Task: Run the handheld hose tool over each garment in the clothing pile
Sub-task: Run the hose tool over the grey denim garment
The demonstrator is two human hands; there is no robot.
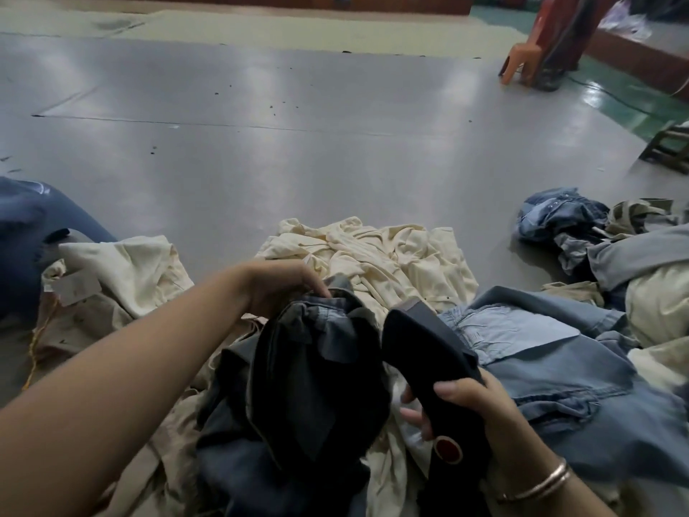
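Observation:
A dark denim garment (309,371) lies bunched in front of me on top of the clothing pile. My left hand (283,285) grips its upper edge, fingers curled into the fabric. My right hand (462,401) holds the black handheld hose tool (421,352) by its handle, with a red button (447,448) below my fingers. The tool's flat head points up and away, just right of the dark garment. A light blue denim shirt (551,352) lies spread out to the right of the tool.
Cream garments (376,251) lie crumpled beyond my hands, with another cream one (123,270) at the left. More denim and grey clothes (581,225) are heaped at the right. The grey floor (261,143) stretches ahead. An orange plastic chair (522,57) stands far right.

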